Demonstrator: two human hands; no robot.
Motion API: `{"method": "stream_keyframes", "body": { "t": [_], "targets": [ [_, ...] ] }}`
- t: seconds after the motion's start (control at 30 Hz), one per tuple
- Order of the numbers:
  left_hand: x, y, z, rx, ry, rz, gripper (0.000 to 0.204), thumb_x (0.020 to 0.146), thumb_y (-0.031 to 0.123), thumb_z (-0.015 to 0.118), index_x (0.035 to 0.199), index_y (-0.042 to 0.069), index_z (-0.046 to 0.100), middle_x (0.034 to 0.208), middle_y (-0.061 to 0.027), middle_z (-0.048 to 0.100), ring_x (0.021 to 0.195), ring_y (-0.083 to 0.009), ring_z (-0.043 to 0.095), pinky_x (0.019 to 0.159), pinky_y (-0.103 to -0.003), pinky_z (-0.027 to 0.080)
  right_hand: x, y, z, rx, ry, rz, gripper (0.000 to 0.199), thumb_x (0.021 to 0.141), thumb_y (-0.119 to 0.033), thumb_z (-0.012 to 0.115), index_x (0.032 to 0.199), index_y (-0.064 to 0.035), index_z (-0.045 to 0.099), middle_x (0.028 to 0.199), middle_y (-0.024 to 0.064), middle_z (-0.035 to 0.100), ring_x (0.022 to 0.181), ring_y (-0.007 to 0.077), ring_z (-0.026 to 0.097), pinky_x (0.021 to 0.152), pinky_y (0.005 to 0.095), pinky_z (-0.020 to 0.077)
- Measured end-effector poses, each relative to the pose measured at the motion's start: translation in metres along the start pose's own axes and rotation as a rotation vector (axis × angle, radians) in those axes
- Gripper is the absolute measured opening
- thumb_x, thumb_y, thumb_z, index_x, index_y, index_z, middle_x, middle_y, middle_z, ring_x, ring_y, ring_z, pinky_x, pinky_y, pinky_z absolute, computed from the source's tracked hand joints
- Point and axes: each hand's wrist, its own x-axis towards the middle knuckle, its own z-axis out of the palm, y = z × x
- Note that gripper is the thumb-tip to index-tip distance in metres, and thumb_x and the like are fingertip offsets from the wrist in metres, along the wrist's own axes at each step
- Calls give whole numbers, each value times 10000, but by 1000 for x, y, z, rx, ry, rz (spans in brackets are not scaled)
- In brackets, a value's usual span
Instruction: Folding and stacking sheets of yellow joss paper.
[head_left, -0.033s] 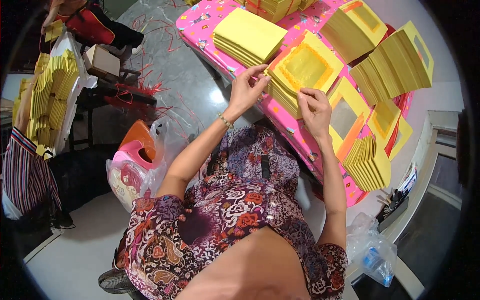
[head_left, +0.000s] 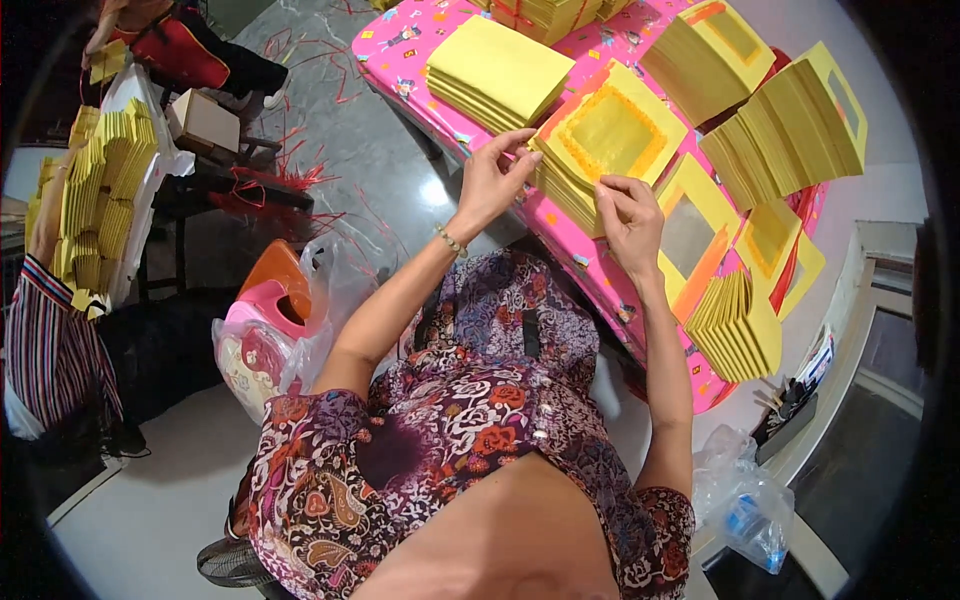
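Note:
A stack of yellow paper sheets (head_left: 664,118) lies at the table's near edge, its top sheet bearing a shiny gold square framed in orange and an orange strip along one side. At the stack's near left corner, my left hand (head_left: 492,178) pinches the paper edge between thumb and fingers. My right hand (head_left: 630,218) is closed in a pinch on the near right corner, its other fingers curled. Just beyond my left hand is a folded yellow paper stack (head_left: 500,65). A sheet with a silvery square (head_left: 690,235) lies right of my right hand.
More yellow paper bundles (head_left: 785,130) and a fanned stack (head_left: 735,325) line the right of the pink-covered table (head_left: 400,60). A bagged pink container (head_left: 275,325) stands left of me. At far left, a person in a striped sleeve (head_left: 50,335) is beside piled yellow paper (head_left: 110,190).

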Motion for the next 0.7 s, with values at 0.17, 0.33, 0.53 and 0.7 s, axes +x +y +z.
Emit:
{"method": "stream_keyframes", "body": {
  "t": [0.17,0.33,0.53,0.7],
  "targets": [
    [2,-5,-3,51,0,26,373,906,163,697,1253,31,658,839,16,658,619,-21,580,537,-238,548,1,-2,1,1,0,6,140,890,-134,697,935,-30,779,981,110,722,918,253,665,823,348,524],
    [-4,13,0,206,19,90,398,876,176,727,1249,52,664,838,-18,669,639,-77,610,581,-269,535,-1,2,0,-1,2,4,151,894,-145,695,935,-25,778,979,112,722,919,254,664,820,349,523],
    [-4,13,0,350,50,170,424,843,193,760,1238,68,673,846,-52,677,675,-130,632,623,-288,524,1,0,0,-10,-6,-4,146,892,-139,694,936,-28,779,974,111,722,919,252,665,820,350,523],
    [-1,4,1,256,41,118,415,843,198,766,1224,56,684,862,-48,683,674,-120,629,623,-280,521,1,-2,1,2,1,9,141,891,-134,693,934,-31,780,973,112,721,920,249,664,819,347,523]
  ]
}}
